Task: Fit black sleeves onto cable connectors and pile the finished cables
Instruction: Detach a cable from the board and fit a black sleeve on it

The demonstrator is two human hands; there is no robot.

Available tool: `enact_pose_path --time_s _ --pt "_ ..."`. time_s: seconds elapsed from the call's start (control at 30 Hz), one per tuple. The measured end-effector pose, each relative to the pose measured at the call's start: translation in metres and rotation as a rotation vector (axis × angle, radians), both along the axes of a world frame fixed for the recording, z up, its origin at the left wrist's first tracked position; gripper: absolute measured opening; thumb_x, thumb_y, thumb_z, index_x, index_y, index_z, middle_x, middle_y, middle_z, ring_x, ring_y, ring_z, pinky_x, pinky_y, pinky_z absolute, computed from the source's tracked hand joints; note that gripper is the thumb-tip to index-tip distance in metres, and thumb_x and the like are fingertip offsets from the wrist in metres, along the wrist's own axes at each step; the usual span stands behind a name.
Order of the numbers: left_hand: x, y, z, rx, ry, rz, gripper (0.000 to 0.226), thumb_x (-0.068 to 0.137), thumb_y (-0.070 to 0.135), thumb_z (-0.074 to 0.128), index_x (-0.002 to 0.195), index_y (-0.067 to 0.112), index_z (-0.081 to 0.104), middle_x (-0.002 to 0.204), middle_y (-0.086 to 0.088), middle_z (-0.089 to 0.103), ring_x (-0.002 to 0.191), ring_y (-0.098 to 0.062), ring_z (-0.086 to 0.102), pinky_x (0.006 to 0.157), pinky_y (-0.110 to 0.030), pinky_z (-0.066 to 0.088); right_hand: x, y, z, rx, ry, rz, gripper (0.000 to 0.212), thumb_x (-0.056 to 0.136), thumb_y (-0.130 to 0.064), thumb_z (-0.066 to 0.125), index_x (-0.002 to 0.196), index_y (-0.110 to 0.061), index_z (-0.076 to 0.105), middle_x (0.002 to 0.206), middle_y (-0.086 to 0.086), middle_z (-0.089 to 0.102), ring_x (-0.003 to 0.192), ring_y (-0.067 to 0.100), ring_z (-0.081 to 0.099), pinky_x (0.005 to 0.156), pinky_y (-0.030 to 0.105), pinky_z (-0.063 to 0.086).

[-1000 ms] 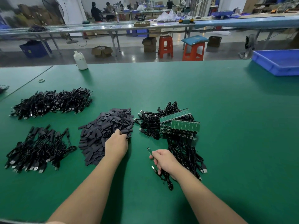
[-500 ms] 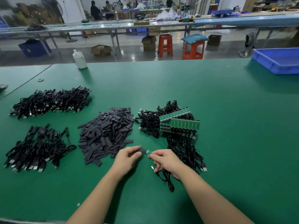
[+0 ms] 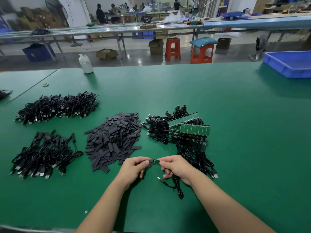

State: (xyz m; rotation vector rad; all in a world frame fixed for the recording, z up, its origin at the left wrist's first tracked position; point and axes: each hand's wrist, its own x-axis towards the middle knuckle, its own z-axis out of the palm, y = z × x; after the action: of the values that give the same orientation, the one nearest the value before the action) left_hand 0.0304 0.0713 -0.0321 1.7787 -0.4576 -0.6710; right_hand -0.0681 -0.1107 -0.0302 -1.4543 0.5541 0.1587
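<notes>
Green matting covers the table (image 3: 235,115), and at its left lie two heaps of black cables: a far heap (image 3: 57,106) and a nearer heap (image 3: 43,155), their metal plugs facing the near edge. Right of them sits the pile of black sleeves (image 3: 114,140), flat short strips lying loosely over one another. In front of that pile the left hand (image 3: 134,169) pinches a black sleeve (image 3: 151,160) between thumb and fingers, its end meeting the small green connector (image 3: 157,161) that the right hand (image 3: 176,167) pinches; the cable (image 3: 175,185) hangs from that hand, its plug just above the mat. Behind the right hand lies a heap of unfinished cables (image 3: 193,153) with green boards (image 3: 193,130). A blue tray (image 3: 289,64) sits at the far right.
</notes>
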Motion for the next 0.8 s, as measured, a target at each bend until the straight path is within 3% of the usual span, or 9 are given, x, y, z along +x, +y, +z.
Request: enact_pose_path --time_s 0.2,0.37,0.73,0.8 --pt "0.002 0.0 -0.004 -0.04 -0.001 0.009 0.016 0.093 0.012 0.066 0.097 0.022 0.078 0.055 -0.002 0.055 0.049 -0.017 0.045 0.055 -0.022 0.043 0.004 -0.008 0.019 -0.014 -0.003 -0.015 0.015 0.094 -0.019 0.067 0.107 -0.016 0.075 0.082 0.005 0.055 0.055 0.008 0.054 0.064 0.027 0.058" --pt "0.001 0.0 -0.004 -0.078 0.031 0.001 0.018 0.091 0.01 0.068 0.098 0.023 0.078 0.06 -0.004 0.061 0.05 -0.016 0.045 0.054 -0.022 0.044 0.005 -0.013 0.022 0.008 0.002 -0.074 0.012 0.094 -0.005 0.065 0.105 -0.008 0.071 0.088 0.011 0.069 0.068 0.012 0.068 0.065 0.024 0.059" --pt "-0.002 -0.003 -0.005 -0.094 0.048 0.041 0.021 0.089 0.011 0.071 0.1 0.026 0.079 0.072 -0.01 0.071 0.051 -0.015 0.048 0.055 -0.024 0.046 0.005 -0.006 0.018 0.0 -0.006 -0.127 0.008 0.091 -0.004 0.068 0.097 -0.007 0.073 0.084 0.012 0.074 0.076 0.015 0.074 0.068 0.023 0.059" --pt "-0.002 -0.003 -0.005 -0.089 0.036 0.043 0.021 0.089 0.011 0.071 0.1 0.027 0.079 0.066 -0.007 0.068 0.05 -0.014 0.048 0.054 -0.023 0.046 0.005 -0.004 0.016 0.001 -0.009 -0.133 0.008 0.09 -0.004 0.069 0.096 -0.007 0.073 0.082 0.012 0.074 0.076 0.016 0.074 0.069 0.024 0.059"
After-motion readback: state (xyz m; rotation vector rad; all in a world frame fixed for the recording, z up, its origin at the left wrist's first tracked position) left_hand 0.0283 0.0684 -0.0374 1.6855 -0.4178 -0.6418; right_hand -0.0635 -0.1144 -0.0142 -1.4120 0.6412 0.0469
